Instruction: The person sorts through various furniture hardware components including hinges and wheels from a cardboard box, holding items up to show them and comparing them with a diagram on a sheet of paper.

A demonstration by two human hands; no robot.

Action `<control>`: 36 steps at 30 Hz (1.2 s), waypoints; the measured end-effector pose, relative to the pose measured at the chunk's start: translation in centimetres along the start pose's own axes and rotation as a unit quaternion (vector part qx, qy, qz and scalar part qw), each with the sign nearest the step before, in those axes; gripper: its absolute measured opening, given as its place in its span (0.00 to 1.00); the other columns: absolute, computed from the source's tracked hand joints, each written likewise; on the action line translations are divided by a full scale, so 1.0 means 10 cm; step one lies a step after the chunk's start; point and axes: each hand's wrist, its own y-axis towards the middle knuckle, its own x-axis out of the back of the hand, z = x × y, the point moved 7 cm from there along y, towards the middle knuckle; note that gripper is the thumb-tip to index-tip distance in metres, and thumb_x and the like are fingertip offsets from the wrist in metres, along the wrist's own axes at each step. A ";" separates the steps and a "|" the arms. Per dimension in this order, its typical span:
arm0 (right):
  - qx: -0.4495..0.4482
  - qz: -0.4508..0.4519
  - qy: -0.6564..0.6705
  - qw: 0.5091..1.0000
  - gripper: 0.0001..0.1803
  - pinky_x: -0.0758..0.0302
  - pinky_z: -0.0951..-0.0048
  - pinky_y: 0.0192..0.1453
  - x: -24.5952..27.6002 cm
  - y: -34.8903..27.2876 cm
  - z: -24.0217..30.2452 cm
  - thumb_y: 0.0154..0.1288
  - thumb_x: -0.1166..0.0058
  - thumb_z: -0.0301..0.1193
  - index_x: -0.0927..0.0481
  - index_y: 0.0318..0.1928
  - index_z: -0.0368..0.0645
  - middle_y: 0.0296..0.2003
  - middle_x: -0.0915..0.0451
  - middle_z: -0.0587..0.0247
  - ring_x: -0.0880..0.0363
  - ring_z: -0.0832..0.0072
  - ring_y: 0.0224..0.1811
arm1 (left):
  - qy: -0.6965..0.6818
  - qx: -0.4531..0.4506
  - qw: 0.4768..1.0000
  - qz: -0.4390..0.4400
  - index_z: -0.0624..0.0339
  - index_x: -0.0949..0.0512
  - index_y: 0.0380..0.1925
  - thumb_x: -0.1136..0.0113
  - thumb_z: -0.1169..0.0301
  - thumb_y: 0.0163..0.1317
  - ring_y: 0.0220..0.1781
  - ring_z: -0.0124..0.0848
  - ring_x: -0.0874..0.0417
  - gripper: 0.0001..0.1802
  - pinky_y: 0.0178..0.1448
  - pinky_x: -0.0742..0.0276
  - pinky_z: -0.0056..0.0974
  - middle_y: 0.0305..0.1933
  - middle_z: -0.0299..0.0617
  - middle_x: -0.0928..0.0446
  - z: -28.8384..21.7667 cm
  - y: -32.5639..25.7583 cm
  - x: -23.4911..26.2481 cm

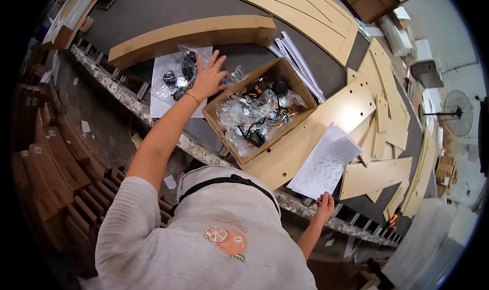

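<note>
My left hand (pixel 208 78) reaches out with its fingers spread, between the open cardboard box (pixel 213 118) and a clear plastic bag of black fittings (pixel 186 66). Nothing shows in its grasp. Beneath that bag lies a white printed sheet (pixel 159 92). Inside the box is a jumble of clear bags of hardware (pixel 237 109), with black parts among them. At the near edge of the table, my right hand (pixel 325 205) has its fingers curled together, close to the lower corner of a printed instruction booklet (pixel 326 162). Whatever those fingers pinch, if anything, is too small to make out.
A long closed carton (pixel 193 34) lies behind the bag. White metal rails (pixel 298 66) rest right of the box. Light wooden panels (pixel 318 122) spread over the right side, with another large panel (pixel 305 15) at the back. Stacked brown cartons (pixel 61 162) stand on the left.
</note>
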 end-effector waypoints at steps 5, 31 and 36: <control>0.051 0.058 -0.043 0.996 0.09 0.31 0.82 0.33 -0.31 0.22 0.45 0.62 0.46 0.35 0.24 0.37 0.42 0.29 0.25 0.71 0.28 0.85 0.30 | -0.049 0.072 0.993 -0.086 0.50 0.24 0.22 0.36 0.65 0.47 0.69 0.38 0.45 0.06 0.64 0.61 0.68 0.53 0.33 0.30 0.21 0.06 -0.07; 0.088 0.292 -0.033 0.952 0.07 0.30 0.84 0.36 -1.70 -0.76 0.66 0.60 0.45 0.25 0.22 0.38 0.37 0.30 0.23 0.69 0.28 0.85 0.30 | -0.226 0.047 0.972 -0.050 0.56 0.22 0.38 0.42 0.78 0.49 0.30 0.35 0.24 0.14 0.33 0.29 0.37 0.29 0.41 0.27 -1.11 -0.58 0.99; 0.096 0.286 0.104 0.948 0.13 0.27 0.83 0.38 -1.77 -0.85 0.91 0.60 0.45 0.24 0.25 0.46 0.37 0.36 0.22 0.66 0.27 0.83 0.31 | -0.518 0.010 0.851 0.091 0.63 0.22 0.40 0.45 0.80 0.55 0.32 0.25 0.26 0.12 0.36 0.30 0.27 0.30 0.39 0.28 -1.58 -0.60 0.94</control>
